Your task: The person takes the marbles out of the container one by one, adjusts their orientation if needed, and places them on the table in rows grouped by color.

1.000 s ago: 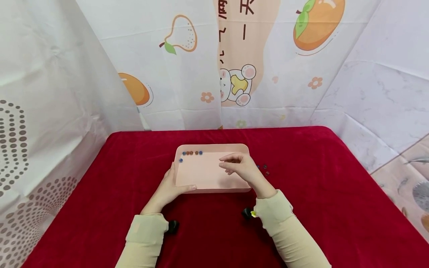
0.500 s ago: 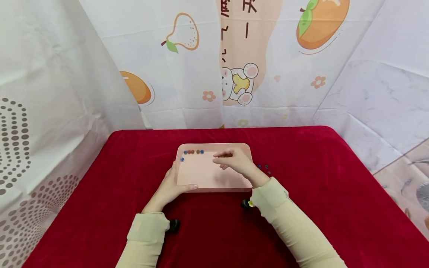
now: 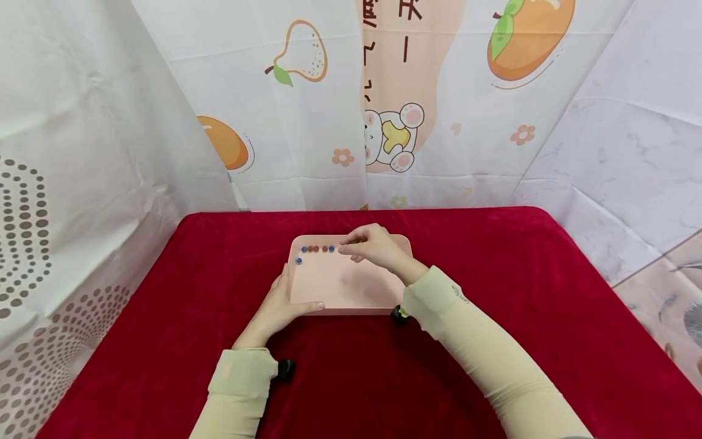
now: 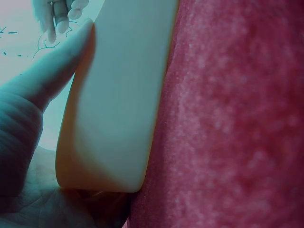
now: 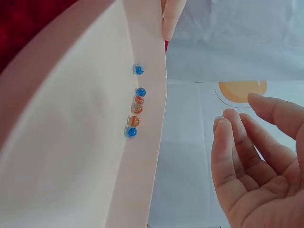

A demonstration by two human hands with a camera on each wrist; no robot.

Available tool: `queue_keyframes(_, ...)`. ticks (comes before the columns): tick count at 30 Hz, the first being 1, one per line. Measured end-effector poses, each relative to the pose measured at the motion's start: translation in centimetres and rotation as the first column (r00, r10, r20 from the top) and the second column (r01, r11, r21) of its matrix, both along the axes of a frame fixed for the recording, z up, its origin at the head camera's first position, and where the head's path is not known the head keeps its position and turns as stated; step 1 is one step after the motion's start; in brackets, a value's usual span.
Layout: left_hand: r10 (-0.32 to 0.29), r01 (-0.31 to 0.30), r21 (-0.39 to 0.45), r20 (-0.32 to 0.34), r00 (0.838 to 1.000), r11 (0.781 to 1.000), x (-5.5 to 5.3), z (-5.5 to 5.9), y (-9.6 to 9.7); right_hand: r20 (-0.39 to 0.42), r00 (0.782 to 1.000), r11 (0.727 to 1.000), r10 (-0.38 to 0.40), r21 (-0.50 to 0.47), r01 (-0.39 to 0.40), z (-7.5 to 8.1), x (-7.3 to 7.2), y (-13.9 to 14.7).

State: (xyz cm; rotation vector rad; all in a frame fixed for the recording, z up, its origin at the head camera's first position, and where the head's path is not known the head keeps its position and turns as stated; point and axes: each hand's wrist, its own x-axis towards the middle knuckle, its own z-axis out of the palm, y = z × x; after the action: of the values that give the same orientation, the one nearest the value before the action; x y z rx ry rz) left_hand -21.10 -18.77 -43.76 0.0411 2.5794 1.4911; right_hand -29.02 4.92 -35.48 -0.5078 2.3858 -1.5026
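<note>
Six glass marbles (image 5: 137,108) already in the pink tray (image 3: 323,280), left hand (image 3: 275,309) gripping its corner, right hand (image 3: 376,247) hovering, fingers apart, nothing visible between, and what's left can't be told!

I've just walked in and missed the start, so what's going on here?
A person's left hand grips the near-left corner of a pink tray on a red cloth. Their right hand hovers over the far side, with nothing visible between its fingers. Five glass marbles line the far wall: blue, three orange, then blue, from left to right. A sixth, a blue marble, lies apart by the left wall.
</note>
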Motion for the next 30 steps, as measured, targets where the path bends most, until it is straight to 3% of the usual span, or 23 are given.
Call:
queue_keyframes(9,0.013,-0.012,-0.006,0.030,0.999,1.000,0.1,-0.1,0.0,-0.046,0.999,0.995,0.029,0.095,-0.025,0.6,-1.1,-1.7)
queue_keyframes(15,0.015,-0.014,-0.016,0.038,0.999,1.000,0.1,-0.2,0.3,0.004,1.000,0.993,0.017,0.116,-0.018,-0.3,-2.3,-2.5)
queue_keyframes(30,0.018,-0.017,-0.018,0.021,1.000,1.000,0.1,-0.1,0.0,0.141,0.989,0.999,-0.032,0.025,0.029,-1.9,-5.0,-3.7)
